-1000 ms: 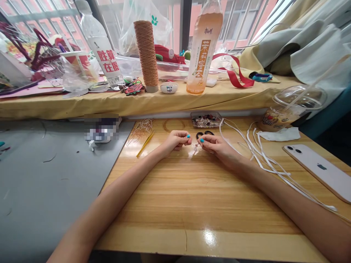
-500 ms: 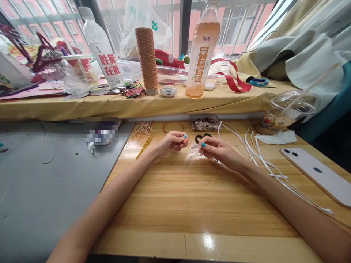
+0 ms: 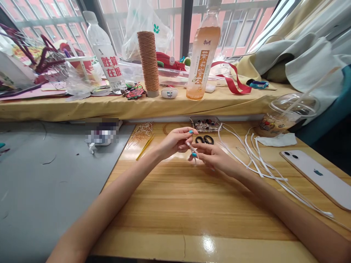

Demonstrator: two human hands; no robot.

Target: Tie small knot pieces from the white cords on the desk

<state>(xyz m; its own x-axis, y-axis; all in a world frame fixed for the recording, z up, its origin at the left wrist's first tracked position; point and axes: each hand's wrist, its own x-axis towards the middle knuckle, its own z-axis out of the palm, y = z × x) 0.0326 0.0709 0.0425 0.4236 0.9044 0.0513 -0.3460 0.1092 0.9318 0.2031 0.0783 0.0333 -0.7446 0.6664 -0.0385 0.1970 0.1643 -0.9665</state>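
Observation:
A short piece of white cord point(image 3: 192, 148) runs between my two hands above the wooden table. My left hand point(image 3: 177, 141) pinches its upper end between thumb and fingers. Lower and to the right, my right hand point(image 3: 216, 157) has thumb and fingers closed around the cord, a pale end hanging below. Small details on the cord are too fine to make out. Black-handled scissors point(image 3: 204, 140) lie just behind my right hand, their blades hidden by it. A clear tray of beads point(image 3: 205, 124) sits beyond them.
Yellow tweezers point(image 3: 144, 147) and thread scraps point(image 3: 142, 132) lie left of my hands. White cords point(image 3: 257, 164), a phone point(image 3: 318, 175) and a lidded drink cup point(image 3: 276, 120) are on the right. Behind, a cloth-covered ledge point(image 3: 109, 108) bears a thread spool point(image 3: 148, 64) and bottles.
My hands have come closer together. The left has shifted slightly right and turned; the right has lowered its fingertips. The cord is now tilted between them, and more of the scissors' handles shows.

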